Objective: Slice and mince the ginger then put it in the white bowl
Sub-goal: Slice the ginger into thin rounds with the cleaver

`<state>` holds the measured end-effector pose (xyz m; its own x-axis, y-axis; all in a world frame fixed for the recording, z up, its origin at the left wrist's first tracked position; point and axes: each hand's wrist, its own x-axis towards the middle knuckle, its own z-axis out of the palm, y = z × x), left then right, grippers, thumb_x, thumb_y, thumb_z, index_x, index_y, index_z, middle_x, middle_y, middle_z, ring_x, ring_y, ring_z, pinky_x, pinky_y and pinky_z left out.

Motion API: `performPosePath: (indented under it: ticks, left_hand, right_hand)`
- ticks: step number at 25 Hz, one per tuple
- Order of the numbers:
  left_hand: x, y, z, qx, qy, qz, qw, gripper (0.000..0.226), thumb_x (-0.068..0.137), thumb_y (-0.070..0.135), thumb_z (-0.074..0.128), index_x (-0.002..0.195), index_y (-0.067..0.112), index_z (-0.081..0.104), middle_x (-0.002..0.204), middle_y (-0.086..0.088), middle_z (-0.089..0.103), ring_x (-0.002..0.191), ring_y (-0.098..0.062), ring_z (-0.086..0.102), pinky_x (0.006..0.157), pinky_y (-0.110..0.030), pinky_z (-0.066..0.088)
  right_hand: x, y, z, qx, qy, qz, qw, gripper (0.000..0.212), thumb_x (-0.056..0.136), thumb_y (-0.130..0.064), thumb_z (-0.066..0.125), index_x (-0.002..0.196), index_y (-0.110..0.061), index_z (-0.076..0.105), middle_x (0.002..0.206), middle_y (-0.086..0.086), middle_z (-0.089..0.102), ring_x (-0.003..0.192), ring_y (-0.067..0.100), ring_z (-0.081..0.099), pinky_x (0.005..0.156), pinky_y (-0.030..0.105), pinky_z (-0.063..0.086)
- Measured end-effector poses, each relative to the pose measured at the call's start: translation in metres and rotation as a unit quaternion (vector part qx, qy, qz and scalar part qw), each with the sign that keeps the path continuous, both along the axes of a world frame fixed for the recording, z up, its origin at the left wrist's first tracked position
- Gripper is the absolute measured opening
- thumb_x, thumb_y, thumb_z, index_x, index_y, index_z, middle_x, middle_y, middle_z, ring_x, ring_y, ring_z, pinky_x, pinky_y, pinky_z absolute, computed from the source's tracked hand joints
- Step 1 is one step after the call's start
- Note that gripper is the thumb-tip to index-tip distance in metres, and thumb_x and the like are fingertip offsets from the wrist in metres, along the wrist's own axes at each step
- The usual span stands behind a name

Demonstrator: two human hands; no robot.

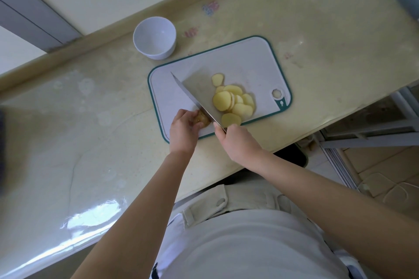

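Observation:
A white cutting board [249, 59] with a teal rim lies on the counter. Several pale yellow ginger slices [235, 102] are piled on its right half. My left hand [182, 128] grips the small remaining ginger piece [201, 118] at the board's near left edge. My right hand [238, 140] grips the handle of a broad cleaver [197, 93], whose blade stands against the ginger piece, just right of my left fingers. The empty white bowl [154, 37] sits beyond the board's far left corner.
The beige counter [79, 120] is glossy and stretches left, with a raised back ledge [102, 36] behind the bowl. Its front edge runs just below the board. Floor and a metal frame [362, 133] show at the right.

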<state>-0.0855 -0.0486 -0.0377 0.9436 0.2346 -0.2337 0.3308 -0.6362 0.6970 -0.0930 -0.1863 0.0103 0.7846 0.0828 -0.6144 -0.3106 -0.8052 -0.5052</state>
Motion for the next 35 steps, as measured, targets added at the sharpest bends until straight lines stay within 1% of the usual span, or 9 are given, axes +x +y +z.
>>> performPosePath:
  ticks: [5,8,12,16,19,24,28,31,35]
  left_hand:
    - [-0.001,-0.001,0.003,0.002,0.001,0.002,1.000,0.027,0.083,0.005,0.065,0.110,0.004,0.065,0.102,-0.005,0.056,0.083,-0.013,0.050,0.072,-0.010,0.033]
    - [-0.001,-0.001,0.003,0.000,0.004,0.001,1.000,0.026,0.084,0.007,0.065,0.110,0.005,0.065,0.102,-0.004,0.055,0.084,-0.014,0.050,0.076,-0.016,0.037]
    - [-0.004,-0.001,0.003,0.005,-0.003,-0.001,1.000,0.029,0.085,0.009,0.065,0.114,0.007,0.064,0.104,-0.004,0.057,0.089,-0.019,0.055,0.077,-0.019,0.039]
    - [-0.008,-0.005,0.004,0.052,-0.018,-0.021,0.998,0.031,0.087,0.010,0.061,0.118,0.010,0.060,0.109,-0.005,0.057,0.091,-0.021,0.056,0.077,-0.028,0.046]
    - [-0.009,-0.005,0.005,0.057,-0.025,-0.024,0.998,0.024,0.088,0.010,0.060,0.112,0.008,0.061,0.109,-0.007,0.057,0.089,-0.023,0.058,0.076,-0.031,0.049]
    - [-0.006,-0.004,0.004,0.049,-0.011,-0.021,0.999,0.020,0.087,0.005,0.060,0.106,0.002,0.063,0.106,-0.010,0.058,0.090,-0.025,0.058,0.076,-0.028,0.047]
    - [-0.003,-0.005,0.004,0.050,-0.002,-0.020,0.999,0.019,0.085,0.002,0.060,0.103,0.000,0.064,0.104,-0.010,0.058,0.090,-0.027,0.057,0.078,-0.033,0.049]
    - [-0.001,-0.004,0.004,0.047,0.004,-0.018,0.999,0.018,0.084,0.001,0.061,0.102,0.000,0.065,0.102,-0.010,0.057,0.090,-0.026,0.057,0.077,-0.032,0.048]
    - [0.000,-0.003,0.003,0.054,0.007,-0.022,0.998,0.017,0.084,0.001,0.061,0.100,0.000,0.065,0.099,-0.010,0.058,0.088,-0.027,0.057,0.076,-0.032,0.048]
  right_hand:
    - [0.005,-0.009,0.002,0.025,0.000,-0.001,1.000,0.061,0.101,-0.046,0.031,0.052,-0.009,0.035,0.054,0.005,0.042,0.053,0.023,0.042,0.056,0.030,0.030]
    - [0.006,-0.013,0.004,0.050,-0.010,-0.001,0.999,0.061,0.101,-0.045,0.031,0.051,-0.010,0.032,0.052,0.005,0.040,0.049,0.019,0.038,0.058,0.030,0.031]
    - [-0.006,-0.011,0.003,0.060,-0.039,-0.016,0.997,0.060,0.099,-0.047,0.034,0.051,-0.012,0.030,0.052,0.004,0.038,0.057,0.026,0.040,0.059,0.031,0.034]
    - [-0.006,-0.014,0.008,0.061,-0.034,-0.017,0.997,0.060,0.099,-0.047,0.033,0.051,-0.012,0.031,0.054,0.004,0.039,0.055,0.024,0.039,0.060,0.031,0.033]
    - [-0.007,-0.015,0.012,0.057,-0.024,-0.005,0.998,0.060,0.099,-0.048,0.032,0.052,-0.012,0.031,0.054,0.004,0.039,0.052,0.021,0.038,0.058,0.031,0.033]
    - [-0.002,-0.011,0.017,0.048,-0.005,-0.001,0.999,0.061,0.101,-0.046,0.030,0.052,-0.011,0.030,0.053,0.005,0.038,0.051,0.021,0.037,0.049,0.030,0.027]
    - [0.003,-0.010,0.022,0.035,0.012,0.013,0.999,0.061,0.101,-0.045,0.029,0.052,-0.010,0.030,0.053,0.005,0.038,0.051,0.020,0.037,0.049,0.030,0.027]
    - [0.007,-0.010,0.025,0.039,0.024,0.038,0.998,0.054,0.102,-0.044,0.027,0.058,-0.013,0.036,0.060,0.004,0.042,0.060,0.023,0.043,0.052,0.030,0.032]
    - [0.013,-0.008,0.027,0.039,0.025,0.062,0.997,0.049,0.102,-0.042,0.026,0.062,-0.015,0.036,0.065,0.003,0.042,0.056,0.012,0.039,0.051,0.018,0.031]
